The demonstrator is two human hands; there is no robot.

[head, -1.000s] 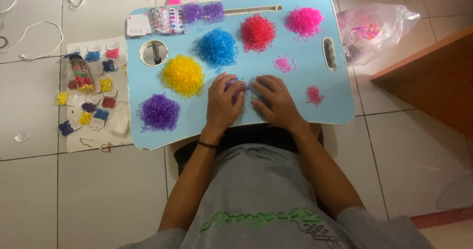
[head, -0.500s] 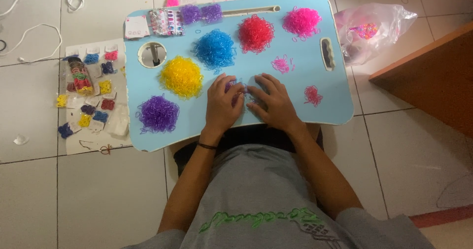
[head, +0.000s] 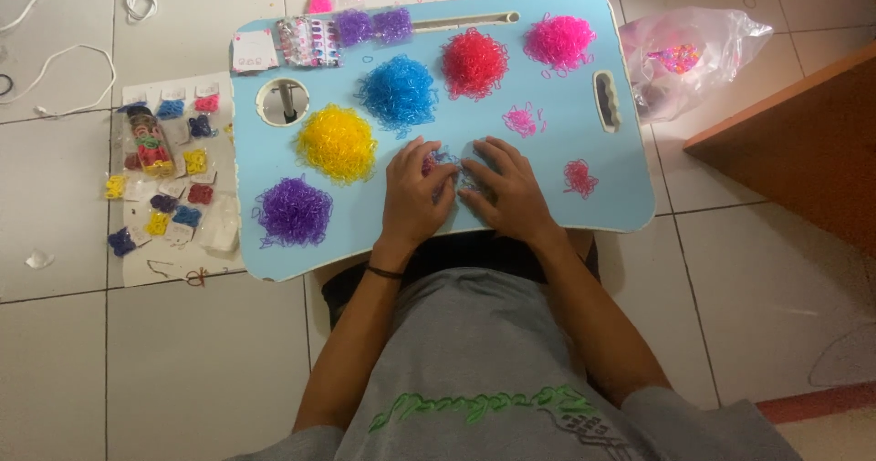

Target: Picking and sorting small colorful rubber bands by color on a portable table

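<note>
Scene: A person sat on a tiled floor with a light-blue lap tray [head: 566, 210] across the knees, seen from above.
Left hand: The left hand [head: 412, 196] lay palm down near the tray's front edge, fingers spread and pressing on a small mixed heap of tiny elastic bands [head: 449, 171]; it was not clenched, and whether any band was pinched under the fingertips could not be told.
Right hand: The right hand [head: 506, 192] rested just beside it, also flat and open-fingered, touching the same heap from the other side.
Change: Over the last second both hands stayed put over the heap, with only slight finger shifts; no band had left it for a pile.
Meaning: Judging by this, the sorting of the mixed bands was still under way, not finished.
Sorted piles: A yellow pile [head: 337, 141], a purple pile [head: 293, 211], a blue pile [head: 398, 91], a red pile [head: 474, 62] and a pink pile [head: 558, 41] sat apart on the tray.
Surroundings: Small packets of bands [head: 164, 169] lay on paper to the left; a clear plastic bag [head: 693, 59] lay to the right.
</note>
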